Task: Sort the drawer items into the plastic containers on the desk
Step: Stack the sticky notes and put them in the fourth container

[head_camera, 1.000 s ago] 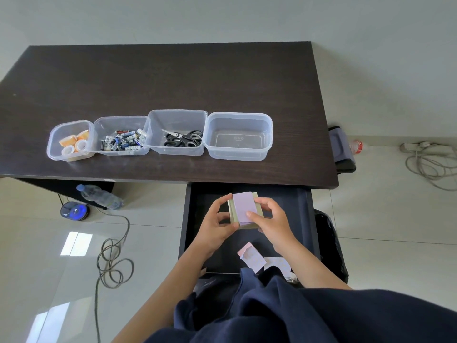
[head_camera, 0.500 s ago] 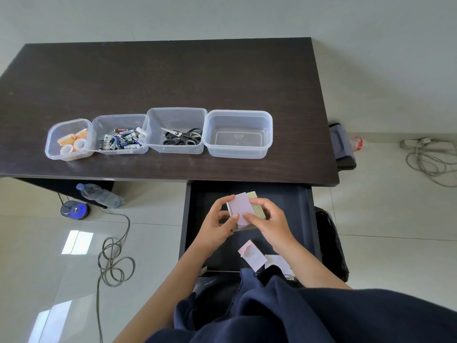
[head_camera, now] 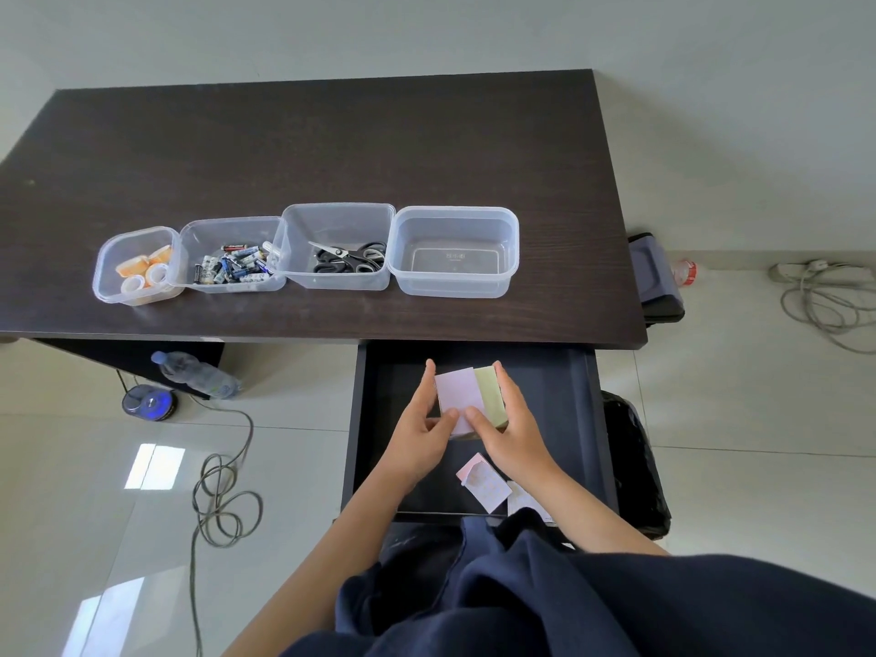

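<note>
The step in hand is judged to be the gathering of sticky notes from the open drawer [head_camera: 576, 419]. A pink pad [head_camera: 456, 393] and a yellow-green pad [head_camera: 490, 395] are held together above the drawer, the left hand [head_camera: 419, 431] gripping them at 9 o'clock and the right hand [head_camera: 514, 431] at 3 o'clock, with both thumbs pressed on the pink pad. Loose pink notes [head_camera: 486, 486] lie in the drawer at 6 o'clock from the hands. On the surface [head_camera: 332, 149], the empty container [head_camera: 454, 215] stands at 12 o'clock. Next, the pads should probably be squared and lifted into it.
</note>
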